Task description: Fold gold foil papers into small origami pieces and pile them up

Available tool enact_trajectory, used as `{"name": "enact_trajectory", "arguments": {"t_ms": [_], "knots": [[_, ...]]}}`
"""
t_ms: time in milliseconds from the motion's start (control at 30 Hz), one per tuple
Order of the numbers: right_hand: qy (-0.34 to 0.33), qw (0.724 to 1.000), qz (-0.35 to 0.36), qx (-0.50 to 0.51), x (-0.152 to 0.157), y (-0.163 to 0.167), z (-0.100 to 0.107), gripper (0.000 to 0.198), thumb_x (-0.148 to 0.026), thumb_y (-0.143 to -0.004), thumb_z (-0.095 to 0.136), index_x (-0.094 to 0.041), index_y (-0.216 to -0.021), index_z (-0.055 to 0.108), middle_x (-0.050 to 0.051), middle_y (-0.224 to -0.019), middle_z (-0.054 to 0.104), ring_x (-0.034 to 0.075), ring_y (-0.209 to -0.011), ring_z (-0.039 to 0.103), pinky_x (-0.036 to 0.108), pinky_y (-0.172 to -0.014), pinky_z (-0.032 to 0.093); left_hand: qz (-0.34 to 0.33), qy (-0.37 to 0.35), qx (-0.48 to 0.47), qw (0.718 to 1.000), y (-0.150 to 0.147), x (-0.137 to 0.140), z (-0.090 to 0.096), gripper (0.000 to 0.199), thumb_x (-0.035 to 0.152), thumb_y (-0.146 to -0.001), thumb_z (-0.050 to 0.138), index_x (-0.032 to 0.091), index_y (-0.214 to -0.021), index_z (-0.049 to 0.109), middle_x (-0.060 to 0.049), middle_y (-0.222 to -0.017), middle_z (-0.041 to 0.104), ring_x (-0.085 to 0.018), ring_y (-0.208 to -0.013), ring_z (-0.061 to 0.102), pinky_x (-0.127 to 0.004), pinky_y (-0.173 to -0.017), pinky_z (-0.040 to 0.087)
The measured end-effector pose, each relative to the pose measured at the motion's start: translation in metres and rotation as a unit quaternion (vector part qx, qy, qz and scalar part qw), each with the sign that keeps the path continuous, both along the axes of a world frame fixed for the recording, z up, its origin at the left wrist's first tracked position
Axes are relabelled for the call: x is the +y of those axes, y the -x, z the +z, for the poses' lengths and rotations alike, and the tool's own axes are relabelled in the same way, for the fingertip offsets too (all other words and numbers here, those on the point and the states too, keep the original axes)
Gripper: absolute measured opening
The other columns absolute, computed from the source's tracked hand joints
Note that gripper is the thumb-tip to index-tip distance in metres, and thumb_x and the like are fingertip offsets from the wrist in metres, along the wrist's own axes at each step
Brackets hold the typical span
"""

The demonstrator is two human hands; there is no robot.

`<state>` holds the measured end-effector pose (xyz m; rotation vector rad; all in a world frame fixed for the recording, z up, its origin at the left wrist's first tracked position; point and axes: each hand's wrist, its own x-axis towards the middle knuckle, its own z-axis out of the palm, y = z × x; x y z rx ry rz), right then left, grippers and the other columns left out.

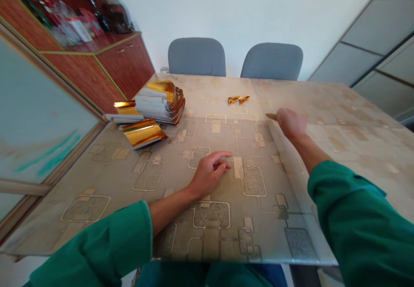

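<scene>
My left hand (211,172) rests above the middle of the patterned table cover. Its index finger is stretched out, the other fingers are loosely curled, and nothing shows in it. Farther right, my right hand (293,123) is closed at the fingertips on a small pointed gold-brown paper piece (271,116), low over the table; blur hides its exact shape. Beyond, toward the chairs, lie small folded gold foil papers (238,99). To the left stands a thick stack of gold foil paper (164,101), with loose gold foil sheets (144,132) in front of it.
A table with a patterned cover (110,200) spreads before me. Two grey chairs (196,57) stand at its far side against a white wall. At the left are a red-brown cabinet (126,67) with jars and bags, and a framed glass panel (42,118).
</scene>
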<state>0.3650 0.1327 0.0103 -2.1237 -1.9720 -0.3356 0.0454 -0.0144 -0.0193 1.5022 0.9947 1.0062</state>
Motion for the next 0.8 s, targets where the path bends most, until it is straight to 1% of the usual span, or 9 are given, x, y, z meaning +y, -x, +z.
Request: {"name": "enact_trajectory", "arguments": {"t_ms": [100,233,367,467,567,733,800], "knots": [[-0.021,0.999,-0.029,-0.038,0.007,-0.021,-0.006,0.047,-0.047,-0.100,0.037,-0.014,-0.091,0.069,0.020,-0.093,0.069,0.025,-0.075,0.057,0.032,-0.056,0.025,-0.003,0.002,-0.004,1.000,0.000,-0.001,0.000,0.026,0.018,-0.086,0.054,0.015,-0.110,0.066,-0.009,-0.115,0.070,-0.014,-0.082,0.071,-0.026,-0.074,0.056],[-0.020,0.998,-0.036,-0.053,0.014,-0.032,-0.008,0.036,-0.033,-0.101,0.038,-0.015,-0.094,0.068,0.017,-0.098,0.068,0.024,-0.080,0.057,0.030,-0.056,0.022,-0.006,-0.002,-0.010,1.000,0.000,-0.001,0.001,0.025,0.016,-0.086,0.053,0.015,-0.107,0.067,-0.010,-0.121,0.067,-0.012,-0.079,0.070,-0.025,-0.072,0.055],[-0.021,0.997,-0.043,-0.053,0.033,-0.027,-0.012,0.031,-0.027,-0.097,0.039,-0.017,-0.096,0.069,0.015,-0.099,0.067,0.022,-0.076,0.056,0.032,-0.054,0.021,-0.004,0.002,-0.009,1.000,0.000,-0.002,0.002,0.024,0.016,-0.086,0.054,0.016,-0.105,0.068,-0.010,-0.122,0.067,-0.012,-0.078,0.070,-0.027,-0.072,0.056],[-0.012,0.998,-0.036,-0.042,0.052,-0.021,-0.017,0.032,-0.029,-0.095,0.038,-0.018,-0.098,0.068,0.015,-0.100,0.067,0.023,-0.075,0.056,0.033,-0.055,0.024,-0.002,0.001,-0.009,1.000,0.000,-0.003,0.002,0.023,0.017,-0.086,0.054,0.017,-0.105,0.068,-0.010,-0.122,0.067,-0.013,-0.077,0.070,-0.028,-0.072,0.056],[-0.009,0.999,-0.031,-0.027,0.069,-0.017,-0.022,0.038,-0.032,-0.096,0.033,-0.020,-0.099,0.068,0.017,-0.101,0.067,0.025,-0.076,0.056,0.034,-0.057,0.027,-0.003,-0.001,-0.002,1.000,0.001,-0.003,0.003,0.024,0.016,-0.086,0.054,0.018,-0.106,0.068,-0.010,-0.122,0.067,-0.013,-0.077,0.070,-0.028,-0.072,0.056],[-0.001,0.999,-0.045,-0.011,0.092,-0.014,-0.030,0.040,-0.026,-0.094,0.030,-0.016,-0.106,0.067,0.019,-0.102,0.066,0.027,-0.078,0.057,0.035,-0.060,0.029,-0.007,-0.010,0.016,1.000,0.000,-0.004,0.005,0.024,0.015,-0.086,0.053,0.018,-0.104,0.069,-0.009,-0.121,0.067,-0.013,-0.075,0.069,-0.028,-0.071,0.056],[0.001,1.000,-0.025,-0.013,0.100,-0.014,-0.033,0.041,-0.025,-0.094,0.030,-0.014,-0.111,0.066,0.020,-0.104,0.064,0.028,-0.082,0.057,0.036,-0.061,0.031,-0.009,-0.015,0.017,1.000,0.000,-0.004,0.005,0.024,0.014,-0.086,0.052,0.018,-0.104,0.068,-0.009,-0.121,0.068,-0.012,-0.075,0.069,-0.028,-0.071,0.055]]}}
